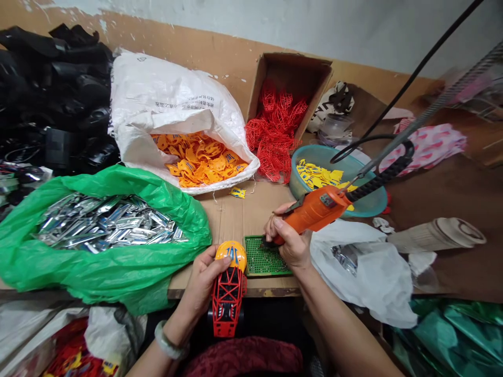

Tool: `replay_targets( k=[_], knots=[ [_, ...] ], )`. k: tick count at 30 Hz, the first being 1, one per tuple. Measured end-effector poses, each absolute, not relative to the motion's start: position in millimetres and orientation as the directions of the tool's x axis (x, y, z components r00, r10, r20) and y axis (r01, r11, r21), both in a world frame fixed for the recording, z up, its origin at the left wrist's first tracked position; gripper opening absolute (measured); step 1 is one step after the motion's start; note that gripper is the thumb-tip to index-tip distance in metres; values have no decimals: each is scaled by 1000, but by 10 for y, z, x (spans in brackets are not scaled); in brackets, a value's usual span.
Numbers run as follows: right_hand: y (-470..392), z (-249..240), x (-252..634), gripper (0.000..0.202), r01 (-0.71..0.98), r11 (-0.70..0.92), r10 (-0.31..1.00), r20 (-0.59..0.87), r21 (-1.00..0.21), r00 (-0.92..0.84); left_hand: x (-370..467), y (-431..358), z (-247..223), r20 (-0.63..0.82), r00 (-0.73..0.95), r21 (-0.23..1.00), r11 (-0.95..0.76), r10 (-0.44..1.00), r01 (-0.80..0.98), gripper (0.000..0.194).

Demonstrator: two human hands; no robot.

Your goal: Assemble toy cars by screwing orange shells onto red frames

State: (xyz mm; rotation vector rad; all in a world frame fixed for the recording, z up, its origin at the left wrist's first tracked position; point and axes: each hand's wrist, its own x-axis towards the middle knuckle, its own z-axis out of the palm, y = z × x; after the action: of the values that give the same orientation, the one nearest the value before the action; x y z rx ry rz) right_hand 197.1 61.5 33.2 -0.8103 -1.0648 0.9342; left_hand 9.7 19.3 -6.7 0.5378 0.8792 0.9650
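My left hand (202,277) is closed on a toy car (228,301) with a red lattice frame and dark wheels. Its thumb presses on the round orange cover (231,255) at the car's far end. In my right hand (290,238) is an orange electric screwdriver (314,209), tilted, with its tip end low over a green perforated tray (257,260). Small dark screws lie in that tray. Whether the tip touches them is hidden by my fingers. A black cord runs up and right from the screwdriver.
A green bag (200,225) of shiny metallic parts is at left. Behind stand a white sack (181,94) of orange covers, a cardboard box (322,65) spilling red frames, and a teal basin (377,201) of yellow pieces. A white plastic bag (377,272) lies at right.
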Motion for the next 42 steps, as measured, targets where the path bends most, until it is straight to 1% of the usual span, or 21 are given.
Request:
replay_targets(
  k=[8, 15, 24, 27, 30, 34, 39, 42],
  knots=[
    [577, 268, 1960, 22, -250, 353, 932, 314, -902, 182, 101, 195, -55, -397, 278, 735, 485, 875, -475, 35],
    [558, 258, 1975, 22, -257, 345, 936, 313, -903, 159, 97, 188, -45, -391, 294, 732, 488, 872, -475, 32],
    [553, 265, 1955, 23, -250, 338, 939, 304, -907, 163, 97, 189, -40, -402, 276, 736, 488, 873, -469, 34],
    [572, 393, 1955, 20, -266, 367, 926, 323, -891, 196, 104, 197, -37, -395, 286, 736, 487, 873, -471, 34],
    [571, 648, 1922, 20, -322, 386, 916, 320, -864, 241, 111, 201, -34, -395, 280, 735, 484, 875, -475, 35],
    [516, 940, 1804, 23, -377, 373, 925, 309, -848, 221, 115, 190, -39, -381, 292, 746, 478, 877, -463, 34],
    [443, 941, 1650, 20, -412, 367, 930, 340, -834, 140, 116, 186, -56, -356, 285, 764, 452, 890, -461, 32],
    [435, 878, 1607, 21, -399, 354, 935, 332, -846, 125, 116, 194, -47, -355, 273, 770, 445, 894, -458, 34]
  ],
)
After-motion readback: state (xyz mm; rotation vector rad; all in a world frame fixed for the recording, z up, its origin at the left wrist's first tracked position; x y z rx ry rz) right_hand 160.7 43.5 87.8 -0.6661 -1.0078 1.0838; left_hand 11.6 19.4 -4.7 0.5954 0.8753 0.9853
